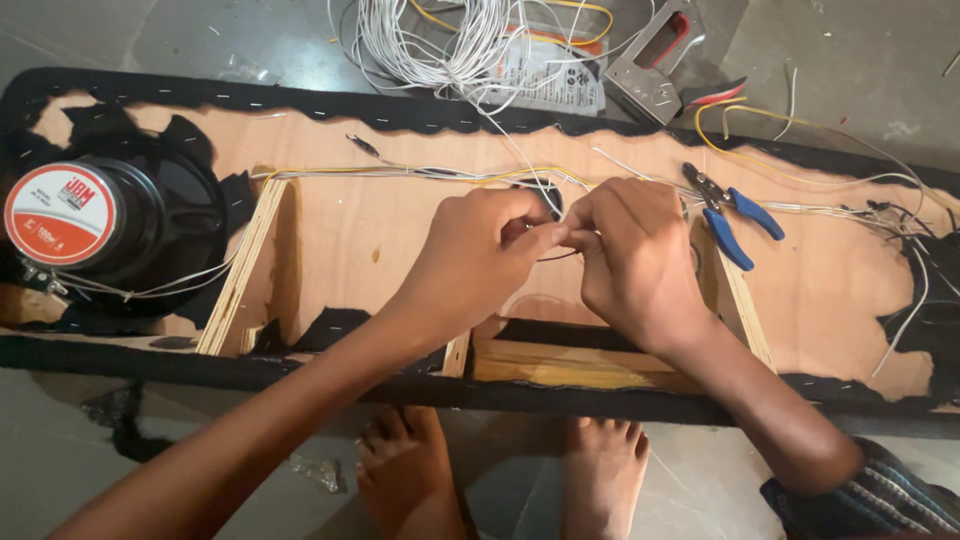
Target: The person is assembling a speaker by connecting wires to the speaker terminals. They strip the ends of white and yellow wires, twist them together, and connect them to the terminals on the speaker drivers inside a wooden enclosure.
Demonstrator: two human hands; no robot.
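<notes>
Wire [556,257], apparently thin and dark, runs left-right between left hand [480,250] and right hand [630,255], both pinching it, equally near.

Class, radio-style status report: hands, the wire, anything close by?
Left hand and right hand pinch thin dark wire together over plywood panel. Blue-handled pliers lie just beside right hand.

Speaker [75,225] left, pliers [735,212] right, perhaps on board [350,240].
</notes>
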